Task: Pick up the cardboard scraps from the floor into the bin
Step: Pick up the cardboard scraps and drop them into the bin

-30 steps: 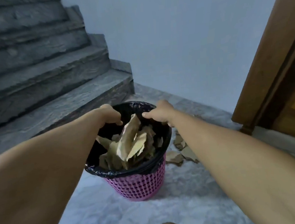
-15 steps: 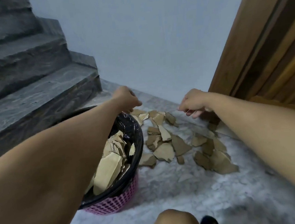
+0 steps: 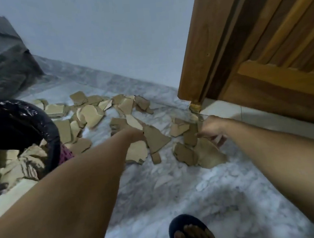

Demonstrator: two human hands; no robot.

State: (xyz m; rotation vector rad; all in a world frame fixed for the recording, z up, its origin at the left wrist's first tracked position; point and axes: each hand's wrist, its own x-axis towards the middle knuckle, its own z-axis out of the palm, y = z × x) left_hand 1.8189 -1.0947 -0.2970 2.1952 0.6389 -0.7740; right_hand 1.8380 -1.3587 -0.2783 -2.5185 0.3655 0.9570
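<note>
Several torn brown cardboard scraps lie scattered on the marble floor (image 3: 158, 190). A pink bin (image 3: 66, 153) with a black liner (image 3: 38, 117) stands at the left, with scraps inside (image 3: 23, 164). My left hand (image 3: 134, 134) reaches down to a large triangular scrap (image 3: 157, 140) and meets its left edge; its fingers are hidden behind the hand. My right hand (image 3: 211, 128) hovers over a small pile of scraps (image 3: 208, 154), fingers loosely bent downward and blurred, with a dark scrap (image 3: 190, 137) just by the thumb.
A wooden door and frame (image 3: 241, 54) stand at the right, close to my right hand. Grey stone stairs (image 3: 1, 62) rise at the far left. A pale wall closes the back. My foot in a dark sandal (image 3: 191, 233) is at the bottom.
Both hands have left the bin and dropped towards the scraps on the floor. The view has swung right, so the bin now sits at the left edge.
</note>
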